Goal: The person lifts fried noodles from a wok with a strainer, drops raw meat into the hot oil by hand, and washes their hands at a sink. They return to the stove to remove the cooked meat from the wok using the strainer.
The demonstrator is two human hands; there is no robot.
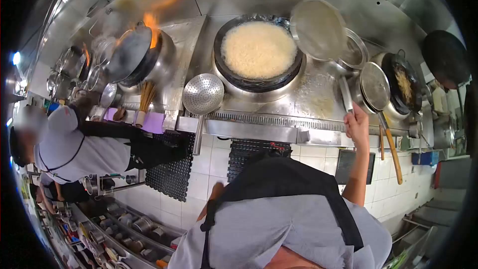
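Observation:
My right hand [357, 124] is closed round a metal handle that lines up with a large round mesh strainer [318, 30], tilted up at the right of the middle wok. Pale, foaming liquid [259, 50] fills that black wok [233, 83]. Only a small part of my left hand [217, 189] shows, low beside my apron, and its fingers cannot be made out. A perforated skimmer [203, 93] rests at the wok's front left, its handle sticking out over the counter edge. Right of my right hand, a smaller sieve [375, 85] lies over a metal pot.
At the left, a co-worker [79, 144] stands by a smoking wok [130, 55] with flames behind it. A bamboo brush [145, 97] stands at the counter edge. Another wok [404, 82] holds food at the right. A wooden handle [393, 154] juts out over the front edge.

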